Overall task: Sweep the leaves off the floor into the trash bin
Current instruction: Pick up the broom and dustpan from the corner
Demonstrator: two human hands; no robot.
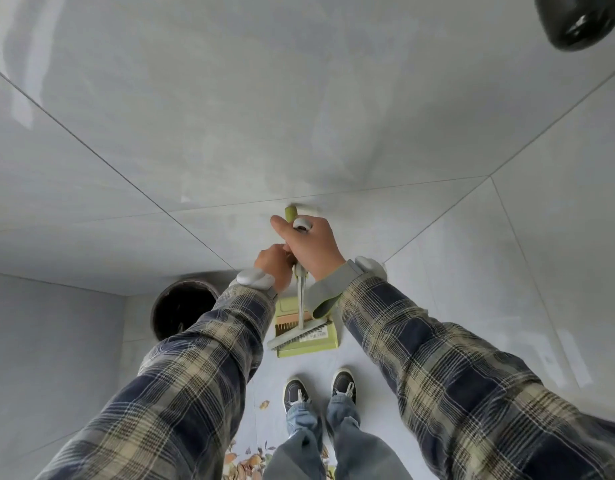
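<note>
Close against the tiled wall [299, 116], the green dustpan [328, 337] stands with the broom [292, 336] head resting in it and the trash bin [181, 313] just to its left. Open floor [269, 379] runs back past the shoes [296, 393] to the leaves [245, 462]. The right grip [309, 247] curls tight round the handle tops. The left grip [273, 268] clasps the shaft just beneath, touching it.

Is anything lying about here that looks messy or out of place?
Yes. Dry brown leaves lie scattered on the pale floor by the shoes, apart from the green dustpan, where the broom head rests. The left hand and right hand grip the handles. Nothing looks broken.
</note>
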